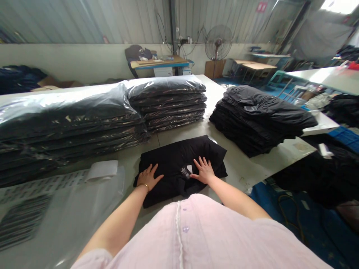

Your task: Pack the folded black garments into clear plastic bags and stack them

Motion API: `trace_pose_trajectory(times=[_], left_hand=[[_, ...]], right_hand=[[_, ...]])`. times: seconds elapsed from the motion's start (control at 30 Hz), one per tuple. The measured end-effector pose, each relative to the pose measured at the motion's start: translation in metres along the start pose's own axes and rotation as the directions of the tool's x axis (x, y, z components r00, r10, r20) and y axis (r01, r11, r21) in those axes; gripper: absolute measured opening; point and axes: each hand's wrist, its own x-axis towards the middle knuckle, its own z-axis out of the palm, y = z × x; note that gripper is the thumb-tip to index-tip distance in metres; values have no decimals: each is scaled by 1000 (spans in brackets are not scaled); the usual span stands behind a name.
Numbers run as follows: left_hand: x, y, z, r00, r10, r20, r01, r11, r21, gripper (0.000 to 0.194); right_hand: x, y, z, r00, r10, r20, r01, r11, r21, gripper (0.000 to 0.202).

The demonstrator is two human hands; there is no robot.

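A folded black garment (174, 160) lies on the white table in front of me, its neck label and a small white tag (190, 169) facing up. My left hand (148, 176) rests on the garment's left part, fingers spread, a gold bracelet at the wrist. On the right part, beside the tag, lies my right hand (204, 170), palm down with its fingers apart. Neither hand grips anything. Left of the garment are clear plastic bags (92, 209) with printed stripes, and a white paper pad (102, 170) on top of them.
Stacks of bagged black garments (168, 101) stand behind and to the left. A pile of unbagged black garments (258, 116) is at the right, near the edge of the table (238, 170). Dark cloth (305, 172) hangs low at the right. A fan (218, 43) stands farther back.
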Motion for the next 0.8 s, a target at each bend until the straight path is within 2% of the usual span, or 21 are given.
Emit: trace_pose_trajectory(times=[0.17,0.23,0.27,0.37,0.4,0.47,0.57,0.63,0.7,0.77,0.8], left_hand=[[-22,5,-4,1000,1,31,-3,997,71,83],[-36,15,0,999,15,40,-19,996,92,86],[-44,20,2,999,28,43,-32,994,101,88],[-68,35,5,994,105,34,-108,988,108,91],[-76,40,5,988,148,33,-150,984,100,92],[-90,49,2,965,258,52,-260,964,59,91],[-103,56,-7,883,452,125,-448,892,-65,73],[-107,55,-11,832,543,115,-529,838,-130,56],[-111,48,-10,838,545,22,-538,833,-130,47],[-113,37,-1,872,485,-61,-489,867,-102,50],[-115,30,6,887,457,-67,-461,882,-95,53]], right_hand=[[9,13,-11,992,-22,124,30,998,-58,105],[15,18,-19,986,33,161,-12,992,-129,104],[17,20,-22,982,99,163,-71,983,-169,104],[16,23,-27,932,357,59,-334,913,-232,101],[12,23,-26,914,406,-9,-397,890,-224,95],[2,17,-23,893,415,-173,-442,880,-171,75],[-15,-6,-17,875,336,-349,-381,922,-68,54],[-24,-30,-12,893,264,-365,-292,956,-22,51],[-31,-57,-7,930,172,-326,-184,983,-8,54],[-37,-80,1,963,92,-255,-98,995,-10,61],[-40,-89,7,976,71,-207,-75,997,-10,66]])
